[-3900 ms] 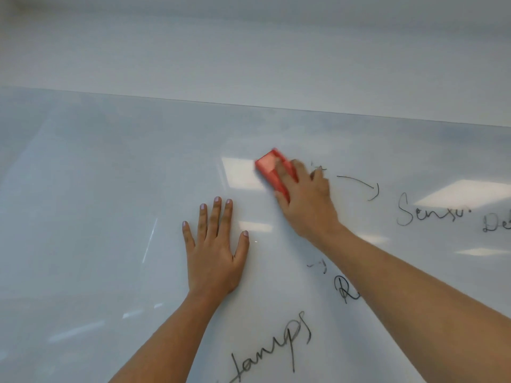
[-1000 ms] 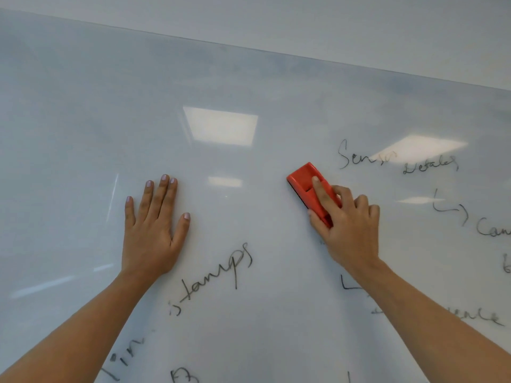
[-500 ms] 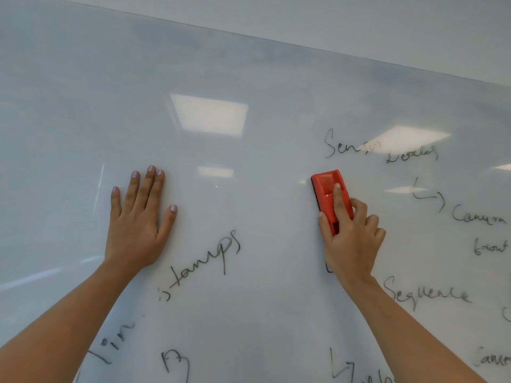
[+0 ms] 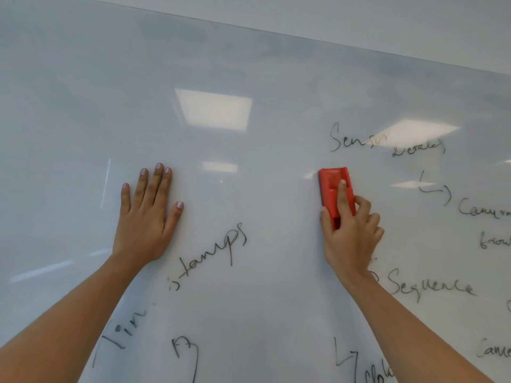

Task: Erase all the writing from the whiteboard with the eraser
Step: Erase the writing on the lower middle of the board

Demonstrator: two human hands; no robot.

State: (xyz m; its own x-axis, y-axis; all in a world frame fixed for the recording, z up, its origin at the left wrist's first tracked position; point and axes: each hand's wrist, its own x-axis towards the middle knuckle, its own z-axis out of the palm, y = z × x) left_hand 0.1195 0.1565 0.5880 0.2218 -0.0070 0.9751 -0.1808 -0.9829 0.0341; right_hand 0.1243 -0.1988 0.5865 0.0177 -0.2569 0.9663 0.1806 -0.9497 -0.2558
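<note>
While curled fingers (image 4: 341, 197) clamp a red eraser (image 4: 330, 183), the index finger laid along its back to press it flat, the right hand (image 4: 349, 239) holds it upright on the whiteboard (image 4: 249, 64), right of centre. At left, the left hand (image 4: 146, 217) lies flat on the board, straight and holding nothing, seemingly as a brace. Black writing (image 4: 431, 286) shows right and near, so much erasing is left.

Near end of the red plastic block eraser (image 4: 330, 186) is hidden under the right hand (image 4: 349, 236), black marker words (image 4: 482, 210) run off the right & near edges w/ letters cut, and a white glare patch (image 4: 414, 131) washes out part of "Sensor".
</note>
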